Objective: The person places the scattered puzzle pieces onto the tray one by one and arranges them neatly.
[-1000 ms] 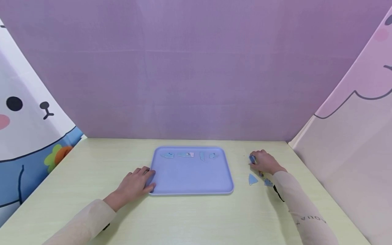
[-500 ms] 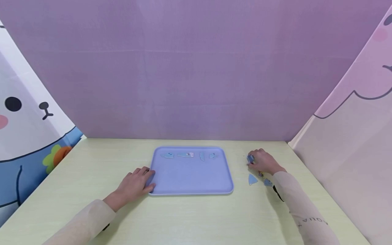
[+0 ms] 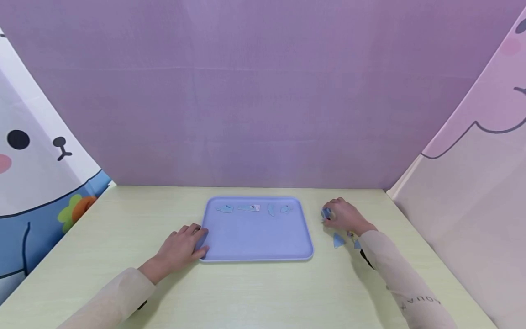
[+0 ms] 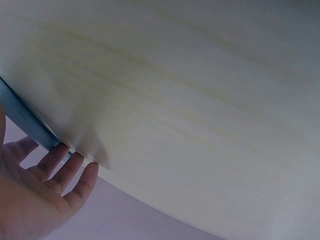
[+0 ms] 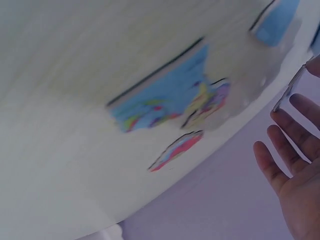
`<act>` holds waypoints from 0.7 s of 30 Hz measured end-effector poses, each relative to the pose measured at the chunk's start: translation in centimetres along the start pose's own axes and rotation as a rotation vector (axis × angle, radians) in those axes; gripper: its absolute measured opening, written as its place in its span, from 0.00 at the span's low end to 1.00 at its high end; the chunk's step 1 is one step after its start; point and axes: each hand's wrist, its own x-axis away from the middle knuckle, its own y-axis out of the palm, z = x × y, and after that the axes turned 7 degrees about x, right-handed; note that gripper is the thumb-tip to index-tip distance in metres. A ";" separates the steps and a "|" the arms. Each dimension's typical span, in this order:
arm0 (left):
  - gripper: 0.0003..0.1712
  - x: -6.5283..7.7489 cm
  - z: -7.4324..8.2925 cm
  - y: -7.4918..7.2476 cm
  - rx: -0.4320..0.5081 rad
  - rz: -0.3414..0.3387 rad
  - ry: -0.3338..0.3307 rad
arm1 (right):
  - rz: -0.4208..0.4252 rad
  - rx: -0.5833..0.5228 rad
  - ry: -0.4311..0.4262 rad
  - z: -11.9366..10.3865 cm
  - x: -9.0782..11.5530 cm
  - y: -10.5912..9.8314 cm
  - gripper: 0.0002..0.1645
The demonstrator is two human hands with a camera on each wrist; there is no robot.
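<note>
Between thumb and fingertips my right hand (image 3: 345, 216) pinches a small blue puzzle piece (image 3: 327, 214), raised just off the table, right of the tray. The right wrist view shows that piece (image 5: 290, 89) nearly edge-on. My left hand (image 3: 178, 249) rests at the left edge of the lilac tray (image 3: 256, 237), its thumb and index finger over the rim. In the left wrist view its fingers (image 4: 82, 182) lie relaxed at the tray's edge (image 4: 27, 117). Several light-blue puzzle pieces (image 3: 249, 208) lie in a row along the tray's far side.
Below the right hand, a triangular blue piece (image 3: 339, 240) and others lie on the table, partly covered by the sleeve (image 3: 386, 260). The right wrist view shows a larger blue piece (image 5: 162, 92) and a thin red one (image 5: 177, 151). A purple backdrop (image 3: 263, 114) stands behind the table.
My right hand has moved left toward the tray, carrying the puzzle piece with it. The left hand, the tray and the row of pieces have stayed put.
</note>
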 end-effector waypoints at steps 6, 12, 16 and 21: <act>0.27 0.0 -0.1 0.1 0.000 -0.003 -0.004 | 0.046 0.008 -0.067 -1.4 -0.3 -0.6 0.21; 0.27 0.1 -0.1 0.2 0.003 0.005 0.001 | 0.059 -0.010 -0.093 -2.5 -0.8 -0.6 0.21; 0.27 0.1 -0.1 0.2 -0.001 0.007 0.004 | 0.087 -0.010 -0.119 -3.2 -1.2 -0.4 0.21; 0.27 0.1 0.0 0.0 -0.001 -0.005 -0.008 | 0.092 0.026 -0.143 -4.3 -1.7 -0.4 0.21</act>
